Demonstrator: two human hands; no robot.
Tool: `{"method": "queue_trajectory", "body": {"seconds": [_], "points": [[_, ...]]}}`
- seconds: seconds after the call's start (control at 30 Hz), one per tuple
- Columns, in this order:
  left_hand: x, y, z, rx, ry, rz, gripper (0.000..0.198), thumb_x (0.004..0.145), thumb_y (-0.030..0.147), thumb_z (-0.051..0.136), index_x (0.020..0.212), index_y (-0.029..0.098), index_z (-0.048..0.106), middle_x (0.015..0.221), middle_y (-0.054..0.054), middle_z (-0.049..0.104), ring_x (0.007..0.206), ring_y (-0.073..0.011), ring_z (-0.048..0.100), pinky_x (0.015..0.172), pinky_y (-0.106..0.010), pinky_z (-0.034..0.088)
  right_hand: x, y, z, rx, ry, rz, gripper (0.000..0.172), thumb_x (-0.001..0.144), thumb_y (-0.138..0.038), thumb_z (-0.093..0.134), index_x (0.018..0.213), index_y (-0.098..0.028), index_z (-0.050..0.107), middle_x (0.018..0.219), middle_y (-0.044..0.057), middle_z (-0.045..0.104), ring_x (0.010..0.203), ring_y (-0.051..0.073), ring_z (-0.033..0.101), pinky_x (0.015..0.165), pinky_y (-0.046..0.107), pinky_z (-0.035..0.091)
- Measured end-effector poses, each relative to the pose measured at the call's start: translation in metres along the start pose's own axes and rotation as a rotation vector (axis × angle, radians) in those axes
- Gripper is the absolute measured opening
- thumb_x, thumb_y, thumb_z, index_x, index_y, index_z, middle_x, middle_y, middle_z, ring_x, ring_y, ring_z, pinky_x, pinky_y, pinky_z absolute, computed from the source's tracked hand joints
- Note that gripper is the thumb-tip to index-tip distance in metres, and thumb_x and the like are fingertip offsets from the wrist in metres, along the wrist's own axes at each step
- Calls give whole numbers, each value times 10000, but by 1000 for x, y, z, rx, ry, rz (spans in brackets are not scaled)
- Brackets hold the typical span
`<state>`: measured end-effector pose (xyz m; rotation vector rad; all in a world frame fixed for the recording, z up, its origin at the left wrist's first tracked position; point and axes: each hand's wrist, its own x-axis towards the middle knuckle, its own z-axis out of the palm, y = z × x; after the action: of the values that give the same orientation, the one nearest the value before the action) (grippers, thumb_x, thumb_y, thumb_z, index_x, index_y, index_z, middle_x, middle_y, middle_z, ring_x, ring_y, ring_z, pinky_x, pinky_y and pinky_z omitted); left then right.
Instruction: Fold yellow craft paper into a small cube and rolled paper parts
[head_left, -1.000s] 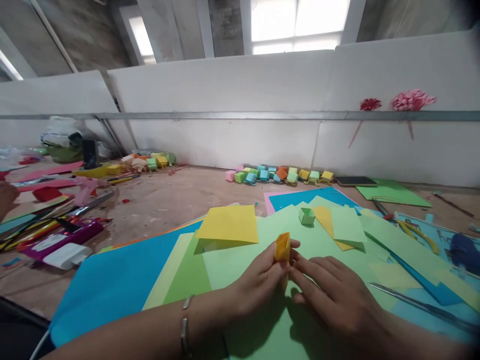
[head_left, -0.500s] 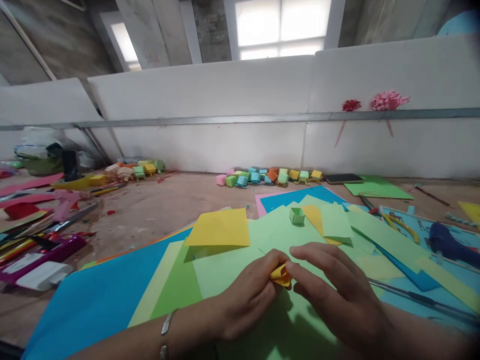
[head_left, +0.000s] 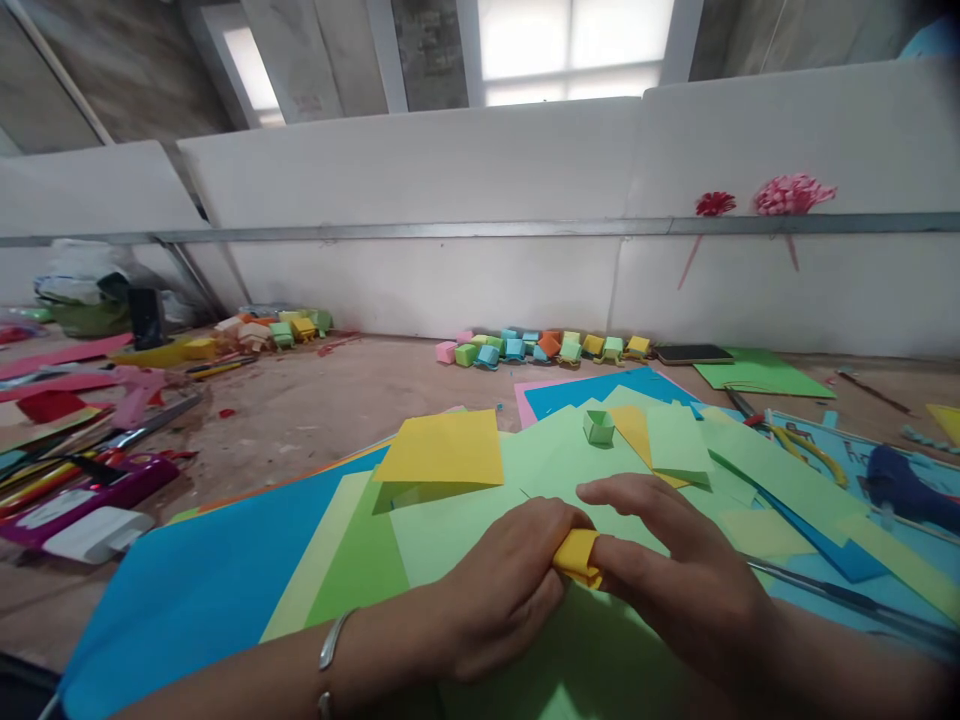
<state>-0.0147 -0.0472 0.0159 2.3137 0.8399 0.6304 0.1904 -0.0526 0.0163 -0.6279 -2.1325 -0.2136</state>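
Observation:
A small folded piece of yellow paper (head_left: 577, 558) is pinched in my left hand (head_left: 517, 570), which wears a silver bracelet at the wrist. From the other side, one digit of my right hand (head_left: 690, 580) presses against or into the paper's end; the exact contact is hidden. The upper finger of that hand is stretched out above it, apart from the paper. Both hands are over pale green sheets (head_left: 457, 530). Beyond them stands a small green paper box (head_left: 598, 428), open at the top. A yellow sheet (head_left: 442, 447) lies to the left of the box.
Several small folded-paper figures (head_left: 514, 348) line the wall. On the left lie a purple-and-white device (head_left: 82, 505) and a pink glue gun (head_left: 139, 392). Yellow-handled pliers (head_left: 814, 455) and a dark blue tool (head_left: 911, 490) are on the right. A large blue sheet (head_left: 195, 560) spreads at front left.
The folded yellow paper has turned in my left hand, showing more of its flat side. My right hand's lower digit has moved closer against it. The view has shifted slightly.

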Motion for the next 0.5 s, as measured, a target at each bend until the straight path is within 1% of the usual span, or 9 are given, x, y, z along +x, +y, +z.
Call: {"method": "queue_trajectory", "body": {"seconds": [0.07,0.13,0.23,0.3,0.33,0.4,0.5], "points": [[0,0,0,-11,-8,22,210,898,205,367,1044,196,517,990,-77,593,861,-210,522,810,-352,467,1,-1,0,43,-19,-17,176,941,-146,505,843,-198,641,1005,66,680,906,167,624,767,289,555],[2,2,-2,-52,-37,33,192,914,226,372,1029,202,522,965,-66,589,842,-201,517,807,-333,467,3,-1,-2,168,-26,2,187,940,-117,482,829,-181,618,952,72,671,843,154,623,731,272,556],[5,6,-4,-155,-136,38,187,959,288,355,962,212,526,883,-31,559,773,-173,487,758,-283,466,6,0,-7,409,-94,117,189,943,-107,444,883,-173,610,908,74,638,792,141,626,689,239,560],[7,7,-4,-228,-184,53,229,979,367,351,954,212,518,855,-19,531,749,-163,464,735,-265,462,6,1,-10,508,-141,167,195,930,-96,439,908,-169,620,902,72,621,786,142,623,685,235,561],[8,7,-4,-256,-192,61,266,982,417,346,961,211,513,853,-18,520,749,-163,457,735,-265,460,6,2,-11,531,-153,180,199,921,-85,442,909,-165,624,903,72,616,787,142,619,690,238,559],[9,7,-4,-295,-197,80,367,977,520,316,981,204,502,859,-25,504,750,-167,446,739,-274,458,5,2,-11,530,-130,183,196,900,-61,454,894,-155,626,900,70,607,790,139,610,696,235,552],[9,8,-4,-329,-210,78,477,959,617,242,944,198,471,830,-22,468,710,-160,410,700,-273,450,3,2,-9,447,-39,138,170,872,-30,486,906,-139,612,912,78,609,810,140,601,707,236,539]]}}
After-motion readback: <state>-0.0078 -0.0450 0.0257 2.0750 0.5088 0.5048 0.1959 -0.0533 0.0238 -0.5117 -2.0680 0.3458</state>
